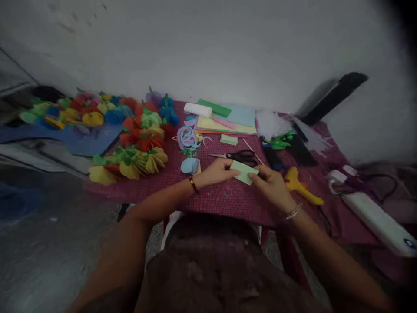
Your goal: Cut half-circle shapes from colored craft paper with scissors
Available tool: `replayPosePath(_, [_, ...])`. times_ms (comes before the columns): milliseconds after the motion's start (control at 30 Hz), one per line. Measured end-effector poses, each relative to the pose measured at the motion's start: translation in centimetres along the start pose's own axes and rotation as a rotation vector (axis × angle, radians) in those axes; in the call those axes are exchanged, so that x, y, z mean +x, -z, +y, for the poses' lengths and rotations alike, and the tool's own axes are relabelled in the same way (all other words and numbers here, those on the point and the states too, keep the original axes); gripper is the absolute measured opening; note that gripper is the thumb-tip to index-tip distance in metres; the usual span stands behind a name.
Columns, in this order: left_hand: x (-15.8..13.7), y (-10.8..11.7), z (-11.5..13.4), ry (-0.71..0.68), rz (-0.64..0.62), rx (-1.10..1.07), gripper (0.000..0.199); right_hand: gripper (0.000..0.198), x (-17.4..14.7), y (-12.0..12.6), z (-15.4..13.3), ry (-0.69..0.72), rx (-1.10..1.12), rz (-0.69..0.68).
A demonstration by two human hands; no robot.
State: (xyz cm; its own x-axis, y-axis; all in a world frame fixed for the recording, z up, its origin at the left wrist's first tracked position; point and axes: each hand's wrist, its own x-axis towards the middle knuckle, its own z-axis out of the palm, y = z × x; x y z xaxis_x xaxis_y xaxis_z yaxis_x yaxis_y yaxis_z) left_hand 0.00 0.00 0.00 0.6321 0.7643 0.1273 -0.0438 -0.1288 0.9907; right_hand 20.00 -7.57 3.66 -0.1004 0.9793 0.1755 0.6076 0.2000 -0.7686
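Note:
A small pale green piece of paper (pixel 243 173) is stretched between both hands above the table's front half. My left hand (pixel 222 171) pinches its left end, and my right hand (pixel 269 183) pinches its right end. Just behind it lie black-handled scissors (pixel 241 156), blades pointing left. Another small pale green paper piece (pixel 229 139) rests farther back. To the left of my left hand sits a light blue rounded paper cutout (pixel 189 165), with a heap of lilac and blue paper curls (pixel 188 138) behind it.
Colourful paper pumpkins (pixel 143 134) crowd the left side. Coloured sheets (pixel 228 124) and a white roll (pixel 198 109) lie at the back by the wall. A yellow glue gun (pixel 301 187), a thin stick (pixel 252 150) and a white power strip (pixel 378 219) are on the right.

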Motion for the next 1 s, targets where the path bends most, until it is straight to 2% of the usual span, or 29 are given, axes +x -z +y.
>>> replayPosePath(100, [-0.2, 0.0, 0.2, 0.036, -0.078, -0.018, 0.032, 0.025, -0.4, -0.2, 0.2, -0.011, 0.001, -0.057])
replayPosePath(200, [-0.4, 0.1, 0.1, 0.060, -0.088, 0.037, 0.031, 0.024, -0.9, 0.8, 0.8, 0.006, 0.007, -0.022])
replayPosePath(267, [-0.3, 0.4, -0.1, 0.066, -0.035, 0.130, 0.033, 0.023, -1.5, 2.6, 1.6, 0.000, -0.003, 0.071])
replayPosePath(367, [0.0, 0.8, -0.5, 0.056, 0.061, 0.373, 0.041, 0.023, -2.8, 6.6, 3.7, -0.077, -0.062, 0.294])
replayPosePath(467, [0.2, 1.0, -0.8, 0.079, 0.071, 0.595, 0.040, 0.023, -4.5, 10.5, 6.4, -0.117, -0.269, 0.467])
replayPosePath(500, [0.2, 1.0, -0.8, 0.092, 0.063, 0.646, 0.038, 0.022, -5.1, 11.4, 7.3, -0.128, -0.360, 0.466])
replayPosePath(567, [0.2, 1.0, -0.7, 0.109, 0.038, 0.707, 0.034, 0.026, -6.1, 12.4, 8.9, -0.131, -0.512, 0.362])
replayPosePath(667, [0.1, 1.0, -0.5, 0.114, -0.006, 0.744, 0.030, 0.027, -7.1, 12.1, 10.5, -0.106, -0.725, 0.146])
replayPosePath(733, [0.1, 1.1, -0.4, 0.115, -0.015, 0.750, 0.028, 0.027, -7.3, 11.3, 11.0, -0.098, -0.866, 0.071])
replayPosePath(867, [0.0, 1.2, -0.4, 0.123, -0.037, 0.750, 0.028, 0.027, -7.0, 10.2, 11.4, -0.116, -0.979, 0.019])
replayPosePath(1000, [0.0, 1.1, -0.2, 0.133, -0.045, 0.746, 0.027, 0.029, -7.2, 10.5, 12.2, -0.085, -0.945, 0.062])
